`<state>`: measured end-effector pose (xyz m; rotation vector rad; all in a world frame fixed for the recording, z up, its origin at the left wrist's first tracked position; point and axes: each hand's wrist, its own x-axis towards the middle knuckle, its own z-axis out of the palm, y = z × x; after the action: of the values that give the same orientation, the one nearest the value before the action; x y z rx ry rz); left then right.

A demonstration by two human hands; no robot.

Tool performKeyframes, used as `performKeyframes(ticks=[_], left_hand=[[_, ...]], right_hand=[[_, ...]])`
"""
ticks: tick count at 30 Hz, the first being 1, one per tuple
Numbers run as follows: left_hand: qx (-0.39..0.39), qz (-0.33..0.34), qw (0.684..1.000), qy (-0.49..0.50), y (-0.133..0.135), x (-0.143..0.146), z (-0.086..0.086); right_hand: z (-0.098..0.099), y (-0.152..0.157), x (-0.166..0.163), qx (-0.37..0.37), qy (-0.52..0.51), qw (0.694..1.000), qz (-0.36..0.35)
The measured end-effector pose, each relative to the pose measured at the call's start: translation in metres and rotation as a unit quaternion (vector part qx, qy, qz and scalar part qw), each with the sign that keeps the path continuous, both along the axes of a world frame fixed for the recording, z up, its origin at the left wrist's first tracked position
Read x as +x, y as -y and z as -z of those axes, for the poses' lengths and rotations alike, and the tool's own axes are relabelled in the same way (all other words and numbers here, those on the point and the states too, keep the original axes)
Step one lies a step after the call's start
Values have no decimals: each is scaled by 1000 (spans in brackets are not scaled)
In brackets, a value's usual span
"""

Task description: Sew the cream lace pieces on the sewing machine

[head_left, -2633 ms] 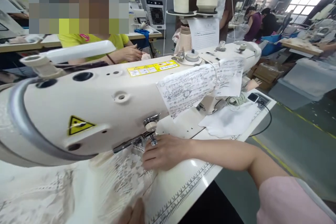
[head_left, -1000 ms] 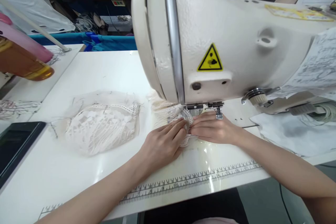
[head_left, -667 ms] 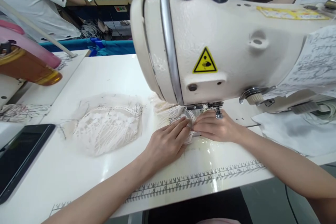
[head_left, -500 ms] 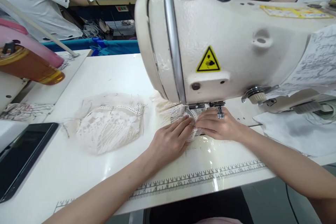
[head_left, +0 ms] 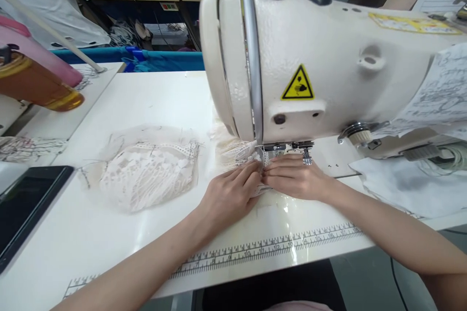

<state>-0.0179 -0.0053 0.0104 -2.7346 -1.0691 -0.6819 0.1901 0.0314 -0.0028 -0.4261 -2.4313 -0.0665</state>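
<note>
A piece of cream lace fabric [head_left: 233, 152] lies under the needle area of a white sewing machine [head_left: 328, 53]. My left hand [head_left: 229, 193] grips its near edge, fingers bent and pressed together left of the presser foot [head_left: 268, 153]. Just to the right, my right hand [head_left: 297, 178] holds the same lace, its fingers close together and their tips meeting the left hand's. Both hands cover much of the lace, and the fingertips are partly hidden. On the table to the left sits another lace piece [head_left: 149, 175] with loose threads, untouched.
A dark phone [head_left: 29, 209] lies at the left, below an amber cup [head_left: 44, 82] and a pink bottle [head_left: 47, 53]. White cloth [head_left: 394, 187] rests at the right. A printed ruler [head_left: 255, 255] runs along the table's front edge. A person in white [head_left: 47, 5] sits beyond.
My right hand has shifted slightly left and toward me, against the left fingertips. The left hand's fingers are more bent over the lace. The whole view has moved a little.
</note>
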Motion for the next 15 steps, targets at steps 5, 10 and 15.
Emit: performKeyframes(ticks=[5, 10, 15], left_hand=[[-7, -26, 1000, -7, -2, -3, 1], [-9, -41, 999, -8, -5, -2, 3], [-16, -53, 998, -14, -6, -3, 4]], right_hand=[[8, 3, -4, -28, 43, 998, 39], [12, 1, -5, -48, 47, 996, 50], [12, -2, -6, -43, 43, 997, 47]])
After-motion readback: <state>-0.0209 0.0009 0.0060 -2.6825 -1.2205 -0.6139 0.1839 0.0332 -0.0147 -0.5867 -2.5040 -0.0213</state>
